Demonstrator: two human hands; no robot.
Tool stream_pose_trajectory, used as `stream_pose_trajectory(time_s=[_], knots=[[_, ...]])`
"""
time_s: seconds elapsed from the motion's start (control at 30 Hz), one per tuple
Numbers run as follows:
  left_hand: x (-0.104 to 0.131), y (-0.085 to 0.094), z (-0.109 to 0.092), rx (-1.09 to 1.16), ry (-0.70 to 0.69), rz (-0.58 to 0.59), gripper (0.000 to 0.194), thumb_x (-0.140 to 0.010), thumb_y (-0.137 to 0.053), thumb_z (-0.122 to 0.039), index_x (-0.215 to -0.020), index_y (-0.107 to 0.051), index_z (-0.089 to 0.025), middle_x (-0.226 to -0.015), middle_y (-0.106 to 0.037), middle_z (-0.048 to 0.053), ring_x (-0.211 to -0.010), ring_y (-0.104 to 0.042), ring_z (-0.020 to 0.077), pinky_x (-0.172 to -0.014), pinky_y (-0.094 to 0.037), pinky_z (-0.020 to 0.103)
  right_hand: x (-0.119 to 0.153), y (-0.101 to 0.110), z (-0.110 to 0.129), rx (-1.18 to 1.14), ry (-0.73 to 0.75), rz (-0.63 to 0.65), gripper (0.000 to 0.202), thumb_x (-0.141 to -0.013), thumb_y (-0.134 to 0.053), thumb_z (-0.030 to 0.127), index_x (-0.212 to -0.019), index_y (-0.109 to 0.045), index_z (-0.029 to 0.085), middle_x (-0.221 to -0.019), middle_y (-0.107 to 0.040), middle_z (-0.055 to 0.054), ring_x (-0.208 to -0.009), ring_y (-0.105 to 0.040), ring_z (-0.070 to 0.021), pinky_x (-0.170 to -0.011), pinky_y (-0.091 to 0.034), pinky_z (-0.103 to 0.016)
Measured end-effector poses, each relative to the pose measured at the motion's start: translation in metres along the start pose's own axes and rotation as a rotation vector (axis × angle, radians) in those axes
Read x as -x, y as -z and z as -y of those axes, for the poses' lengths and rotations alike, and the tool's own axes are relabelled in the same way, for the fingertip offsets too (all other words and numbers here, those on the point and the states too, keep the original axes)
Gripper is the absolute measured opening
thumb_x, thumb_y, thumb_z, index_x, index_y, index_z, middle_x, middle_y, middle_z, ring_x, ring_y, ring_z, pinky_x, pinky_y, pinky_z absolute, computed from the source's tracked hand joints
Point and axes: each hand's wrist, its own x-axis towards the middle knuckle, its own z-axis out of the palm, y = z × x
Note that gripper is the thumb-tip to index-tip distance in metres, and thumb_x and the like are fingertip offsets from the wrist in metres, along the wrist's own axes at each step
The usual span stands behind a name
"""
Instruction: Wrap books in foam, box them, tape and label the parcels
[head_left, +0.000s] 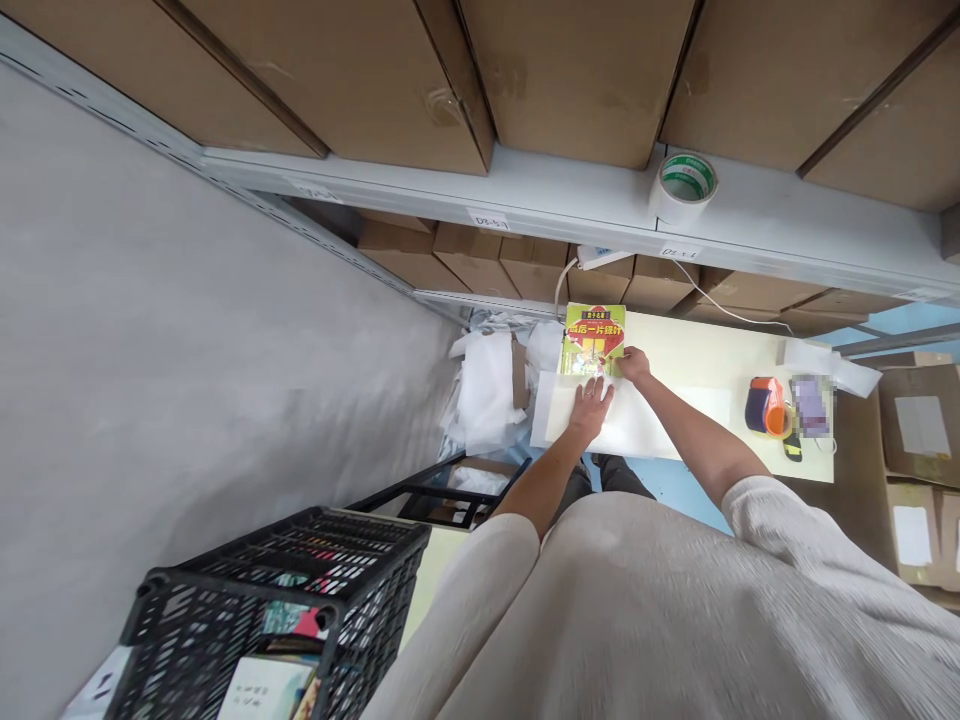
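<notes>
A green and red picture book lies cover up at the back left part of the pale table. My left hand is at the book's lower edge, fingers apart and pointing away from me, palm down. At the book's lower right corner, my right hand has its fingers closed on the edge. White sheets lie under and beside the book, near the table's left end.
An orange and dark tape dispenser sits at the table's right. Crumpled white paper is piled left of the table. A black crate with books stands lower left. Above, a shelf carries boxes and a tape roll.
</notes>
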Motion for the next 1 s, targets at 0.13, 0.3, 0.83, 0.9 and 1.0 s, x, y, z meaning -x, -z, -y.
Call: stream_pose_trajectory(time_s=[0.13,0.3,0.83,0.9,1.0], knots=[[0.003,-0.003,-0.003,-0.008,-0.006,-0.026,0.096,-0.094,-0.063,-0.013,-0.180,-0.024,-0.028,-0.188,-0.019,0.015,-0.175,-0.018,0.0363,-0.141,-0.013,0.063,0.009,0.011,0.008,0.065,0.012,-0.039,0.006,-0.089,-0.067,0.022,-0.084,-0.069,0.025,-0.086,-0.075,-0.003,-0.085,-0.067,-0.0229,-0.077,-0.051,-0.030],[-0.002,-0.002,-0.003,-0.028,0.021,-0.012,0.092,-0.091,-0.067,-0.013,-0.177,-0.034,-0.024,-0.188,-0.020,0.018,-0.175,-0.015,0.0389,-0.140,-0.008,0.067,0.025,0.029,0.016,-0.016,0.155,-0.138,0.022,-0.099,-0.057,0.025,-0.111,-0.076,0.023,-0.107,-0.081,-0.006,-0.092,-0.070,-0.0242,-0.083,-0.053,-0.031],[0.015,0.015,-0.006,-0.052,0.031,-0.052,0.070,-0.097,-0.067,-0.021,-0.164,-0.049,-0.018,-0.170,-0.047,0.022,-0.159,-0.041,0.0385,-0.136,-0.024,0.056,0.144,0.116,-0.063,-0.309,0.210,-0.346,0.036,-0.099,-0.060,0.049,-0.115,-0.073,0.019,-0.111,-0.080,-0.011,-0.105,-0.071,-0.0277,-0.095,-0.058,-0.038],[0.018,0.022,-0.007,-0.065,0.028,-0.039,0.063,-0.098,-0.069,-0.025,-0.159,-0.053,-0.018,-0.160,-0.055,0.022,-0.153,-0.046,0.0377,-0.133,-0.028,0.053,0.158,0.123,-0.080,-0.337,0.156,-0.312,0.036,-0.096,-0.064,0.051,-0.111,-0.074,0.020,-0.108,-0.080,-0.010,-0.104,-0.072,-0.0273,-0.095,-0.059,-0.039],[0.022,0.030,-0.009,-0.086,0.020,-0.028,0.056,-0.100,-0.070,-0.029,-0.154,-0.056,-0.020,-0.151,-0.060,0.020,-0.146,-0.050,0.0370,-0.127,-0.034,0.052,0.173,0.126,-0.102,-0.390,0.077,-0.229,0.035,-0.091,-0.069,0.051,-0.107,-0.074,0.021,-0.105,-0.080,-0.008,-0.103,-0.072,-0.0269,-0.095,-0.060,-0.040]])
